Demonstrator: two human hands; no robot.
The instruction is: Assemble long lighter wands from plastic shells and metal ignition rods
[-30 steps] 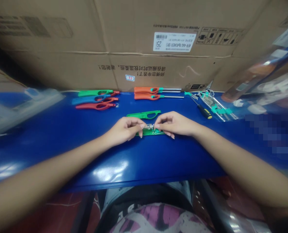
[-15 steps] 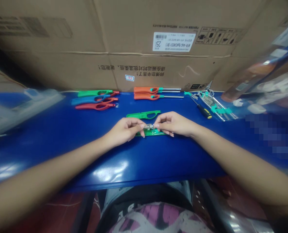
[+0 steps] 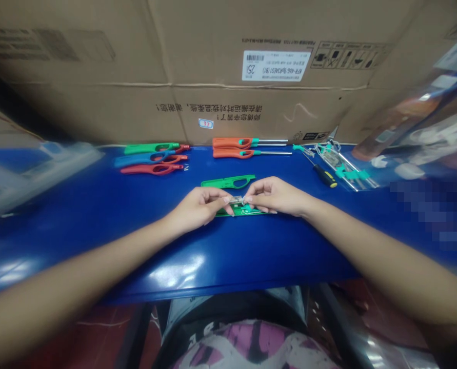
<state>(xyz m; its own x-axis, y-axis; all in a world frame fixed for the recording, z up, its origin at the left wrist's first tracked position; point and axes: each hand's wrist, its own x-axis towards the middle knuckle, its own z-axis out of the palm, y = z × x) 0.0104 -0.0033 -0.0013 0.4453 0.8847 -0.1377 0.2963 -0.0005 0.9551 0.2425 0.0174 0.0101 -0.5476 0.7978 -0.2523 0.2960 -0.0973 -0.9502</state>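
Between finger and thumb, my left hand (image 3: 203,206) pinches a small clear lighter fuel tank (image 3: 236,199). My right hand (image 3: 270,197) pinches at the tank's right end, where a small whitish part shows; fingers cover most of it. Just below both hands lies a green lighter shell half (image 3: 228,212), holding a teal trigger piece (image 3: 248,209) and a thin white wire. Another green shell half (image 3: 228,182), with a loop-shaped opening, rests on the table just beyond my hands.
Orange gas lighters (image 3: 232,152) with metal tubes lie at the back. Green, blue and red lighter handles (image 3: 151,169) are to their left. A screwdriver (image 3: 325,176), metal tubes with teal parts (image 3: 351,174) and a plastic bag (image 3: 424,133) sit right. Behind stands a cardboard box (image 3: 197,61).
Both hands stay nearly in place. The clear tank and my left fingertips have shifted very slightly to the right; the other parts lie as before.
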